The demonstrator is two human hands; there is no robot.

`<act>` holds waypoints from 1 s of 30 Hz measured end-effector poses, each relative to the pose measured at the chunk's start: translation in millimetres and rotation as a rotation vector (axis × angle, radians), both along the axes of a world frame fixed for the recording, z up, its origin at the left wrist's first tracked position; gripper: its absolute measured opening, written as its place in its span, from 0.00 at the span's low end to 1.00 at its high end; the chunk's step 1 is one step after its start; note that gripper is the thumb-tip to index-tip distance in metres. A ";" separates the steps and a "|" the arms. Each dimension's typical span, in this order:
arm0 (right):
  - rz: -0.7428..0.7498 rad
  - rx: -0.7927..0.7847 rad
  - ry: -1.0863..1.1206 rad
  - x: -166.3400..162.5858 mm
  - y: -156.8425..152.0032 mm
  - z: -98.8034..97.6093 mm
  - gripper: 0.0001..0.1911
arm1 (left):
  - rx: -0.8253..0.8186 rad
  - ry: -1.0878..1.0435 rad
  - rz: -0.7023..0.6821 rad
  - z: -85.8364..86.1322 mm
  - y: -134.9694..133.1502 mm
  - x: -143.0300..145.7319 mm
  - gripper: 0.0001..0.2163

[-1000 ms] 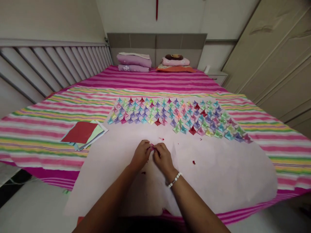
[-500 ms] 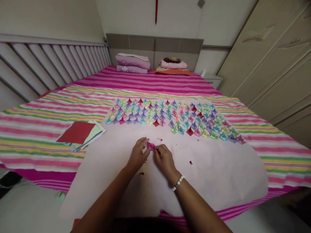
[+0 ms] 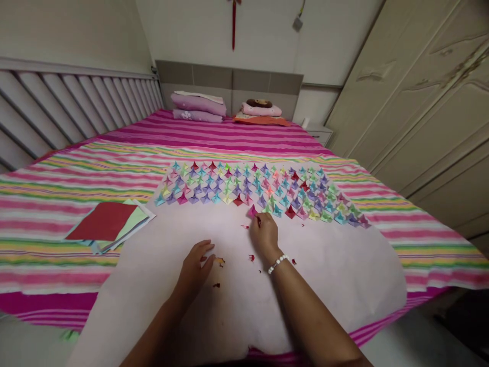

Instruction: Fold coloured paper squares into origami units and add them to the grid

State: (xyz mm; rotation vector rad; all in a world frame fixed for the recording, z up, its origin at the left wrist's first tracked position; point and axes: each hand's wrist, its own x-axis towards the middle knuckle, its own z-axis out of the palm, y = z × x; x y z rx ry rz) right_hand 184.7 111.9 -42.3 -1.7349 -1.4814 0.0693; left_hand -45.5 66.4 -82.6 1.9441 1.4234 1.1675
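Note:
My right hand point(image 3: 266, 235), with a white beaded bracelet point(image 3: 278, 264) at the wrist, pinches a magenta folded paper piece point(image 3: 252, 211) beside the front row of similar origami pieces point(image 3: 237, 201). These pointed pieces of many colours stand in several rows across the far half of a large pale sheet point(image 3: 171, 265). My left hand point(image 3: 196, 262) rests low over the sheet, fingers apart, holding nothing. Near it lie a small dark scrap point(image 3: 216, 285) and a small yellowish mark point(image 3: 220, 261). Small red scraps point(image 3: 251, 258) are scattered close to my right wrist.
A stack of coloured paper point(image 3: 107, 223), red on top, lies left of the sheet on the striped bedspread point(image 3: 57, 204). Folded purple bedding point(image 3: 198, 106) and a pink pillow stack point(image 3: 261, 111) sit by the headboard point(image 3: 229, 81). A slatted rail point(image 3: 76, 102) runs along the left.
Both hands were together at the magenta piece. My right hand has carried it forward to the front row, and my left hand has let go and drawn back toward the lower left.

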 end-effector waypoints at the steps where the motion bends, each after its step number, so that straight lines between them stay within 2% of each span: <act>1: -0.020 -0.015 -0.007 0.3 2.4 0.2 0.12 | 0.003 -0.001 0.000 -1.3 -0.9 -0.6 0.11; 7: -0.096 -0.107 -0.045 -1.2 12.3 3.3 0.12 | 0.006 0.006 -0.009 -2.9 -5.0 0.4 0.11; 16: -0.059 -0.171 -0.067 -5.2 15.9 -0.5 0.13 | -0.011 -0.001 -0.022 0.1 -7.7 0.3 0.11; 24: -0.032 -0.130 -0.001 -6.5 14.6 0.9 0.13 | -0.031 -0.006 -0.026 3.0 -9.7 -1.6 0.11; 30: -0.030 -0.017 0.176 -1.4 2.6 2.5 0.14 | -0.030 0.000 -0.029 3.8 -12.2 -5.6 0.10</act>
